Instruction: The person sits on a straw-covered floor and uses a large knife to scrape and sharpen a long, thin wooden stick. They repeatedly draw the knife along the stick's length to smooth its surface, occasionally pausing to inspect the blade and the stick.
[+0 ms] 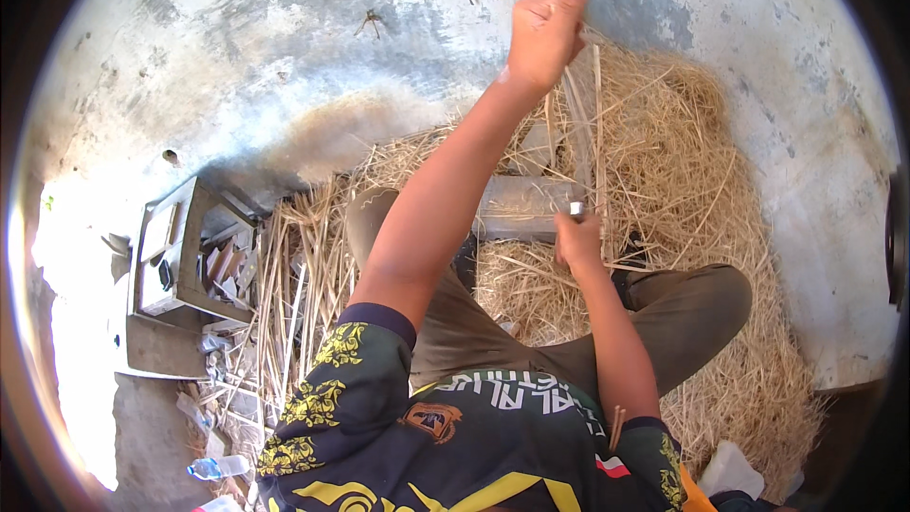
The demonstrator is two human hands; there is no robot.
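My left arm is stretched far forward, and my left hand [548,33] is closed in a fist with the thumb pointing up and away. Pale, partly blurred bamboo strips [580,118] run from under that fist down towards my right hand; the fingers hide the exact grip. My right hand [580,242] is closed round a handle with a shiny metal end [576,209]; any blade is too unclear to make out. Just left of this hand lies a greyish wooden block [521,207], between my bent legs.
Heaped bamboo shavings [678,147] cover the floor ahead and to the right. Longer split strips [284,275] lie on my left, beside a wooden box [180,246] with scraps inside. A plastic bottle [218,467] lies at lower left. Worn walls [284,38] stand ahead and right.
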